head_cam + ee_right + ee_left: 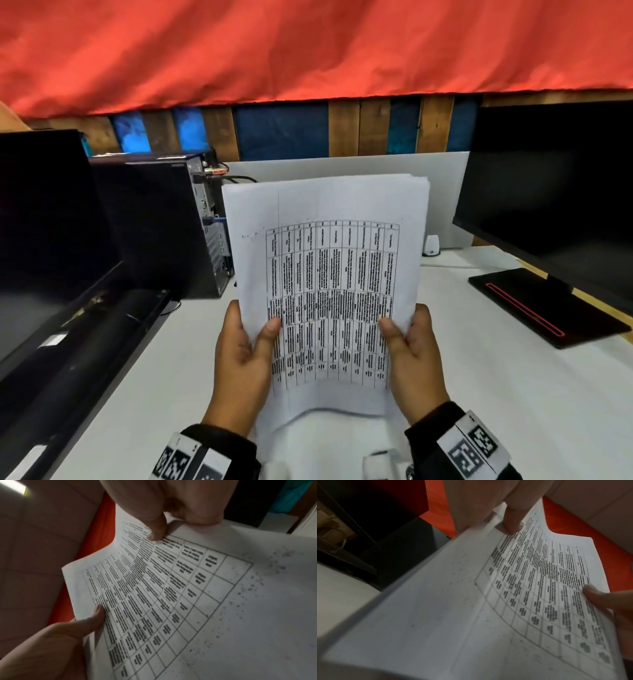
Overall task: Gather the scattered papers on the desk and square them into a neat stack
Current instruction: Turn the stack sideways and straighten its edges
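A stack of white papers (329, 274) stands upright over the white desk (513, 394), its top sheet printed with a dense table. My left hand (253, 342) grips the stack's left edge, thumb on the front and fingers hidden behind. My right hand (400, 339) grips the right edge the same way. In the left wrist view the papers (471, 615) fill the frame, with my left thumb (511, 523) pressing on the top sheet. In the right wrist view my right thumb (156, 534) pinches the papers (223, 615). The sheet edges at the top are slightly uneven.
A dark monitor (51, 240) and a black computer tower (164, 222) stand at the left. Another monitor (555, 192) stands on a black base (548, 308) at the right. A small white device (432, 245) sits near a white divider board (342, 168). Red cloth (308, 51) hangs above.
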`<action>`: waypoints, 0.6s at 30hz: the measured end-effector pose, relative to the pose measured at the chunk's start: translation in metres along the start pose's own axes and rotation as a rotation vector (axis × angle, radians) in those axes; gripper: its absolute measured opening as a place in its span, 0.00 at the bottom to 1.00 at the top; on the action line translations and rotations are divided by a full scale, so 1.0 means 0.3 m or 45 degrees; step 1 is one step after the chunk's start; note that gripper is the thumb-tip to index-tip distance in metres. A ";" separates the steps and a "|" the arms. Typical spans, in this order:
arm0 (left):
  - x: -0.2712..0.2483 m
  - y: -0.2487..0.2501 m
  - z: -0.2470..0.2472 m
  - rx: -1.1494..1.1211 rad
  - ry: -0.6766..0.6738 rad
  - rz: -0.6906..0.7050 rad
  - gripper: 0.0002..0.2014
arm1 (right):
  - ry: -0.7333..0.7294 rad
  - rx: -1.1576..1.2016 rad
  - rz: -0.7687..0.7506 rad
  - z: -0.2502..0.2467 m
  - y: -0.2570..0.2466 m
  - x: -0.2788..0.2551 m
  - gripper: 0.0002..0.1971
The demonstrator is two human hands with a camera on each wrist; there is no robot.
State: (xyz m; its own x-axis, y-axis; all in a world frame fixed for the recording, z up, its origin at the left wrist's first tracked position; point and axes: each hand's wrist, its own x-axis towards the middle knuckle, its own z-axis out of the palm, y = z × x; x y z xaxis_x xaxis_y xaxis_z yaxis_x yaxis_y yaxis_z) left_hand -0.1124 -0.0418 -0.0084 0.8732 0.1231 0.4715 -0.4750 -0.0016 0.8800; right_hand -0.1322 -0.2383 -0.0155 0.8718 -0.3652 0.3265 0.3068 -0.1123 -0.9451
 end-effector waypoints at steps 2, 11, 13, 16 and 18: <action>0.019 0.021 0.009 0.019 0.003 0.044 0.20 | 0.034 0.007 -0.062 0.008 -0.031 0.007 0.05; 0.130 0.211 0.039 0.124 0.093 0.517 0.43 | 0.069 -0.285 -0.713 0.023 -0.291 0.079 0.43; 0.159 0.255 0.043 0.277 0.097 0.627 0.37 | 0.106 -0.512 -0.751 0.029 -0.347 0.094 0.35; 0.184 0.290 0.033 0.580 0.160 0.623 0.18 | 0.151 -0.663 -0.693 0.034 -0.388 0.107 0.24; 0.189 0.289 0.026 0.594 0.163 0.590 0.13 | 0.159 -0.672 -0.654 0.032 -0.387 0.109 0.23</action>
State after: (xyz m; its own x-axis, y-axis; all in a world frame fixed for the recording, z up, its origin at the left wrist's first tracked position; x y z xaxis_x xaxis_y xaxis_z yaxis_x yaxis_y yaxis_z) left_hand -0.1032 -0.0426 0.0950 0.5566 0.1229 0.8216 -0.6758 -0.5082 0.5339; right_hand -0.1356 -0.2284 0.1049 0.6085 -0.2461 0.7544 0.4120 -0.7145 -0.5654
